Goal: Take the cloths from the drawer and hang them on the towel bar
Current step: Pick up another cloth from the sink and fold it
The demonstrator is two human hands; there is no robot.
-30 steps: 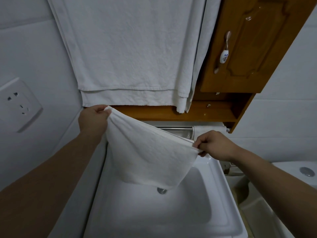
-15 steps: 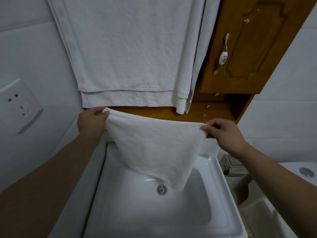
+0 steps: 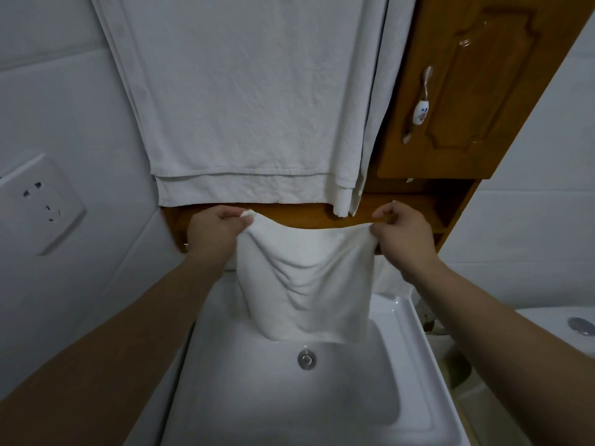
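Observation:
A small white cloth (image 3: pixel 306 278) hangs spread between my two hands, above the back of the sink. My left hand (image 3: pixel 215 231) pinches its upper left corner and my right hand (image 3: pixel 402 236) pinches its upper right corner, both level just under the wooden shelf (image 3: pixel 306 217). The cloth's top edge sags a little in the middle and its lower edge reaches down to the basin. The towel bar is hidden behind the cloth. A second white cloth (image 3: pixel 386 278) shows behind the right edge of the held one.
A large white towel (image 3: pixel 251 98) hangs on the wall above the shelf. A wooden cabinet door (image 3: pixel 476 91) with a ceramic handle is at the upper right. A wall socket (image 3: pixel 38 201) sits at the left, the white sink (image 3: pixel 415 349) below, a toilet tank (image 3: pixel 566 329) at the right.
My right hand has risen from the bar's height to the level of my left, stretching the cloth flat. Both hands have moved forward toward the wall under the shelf.

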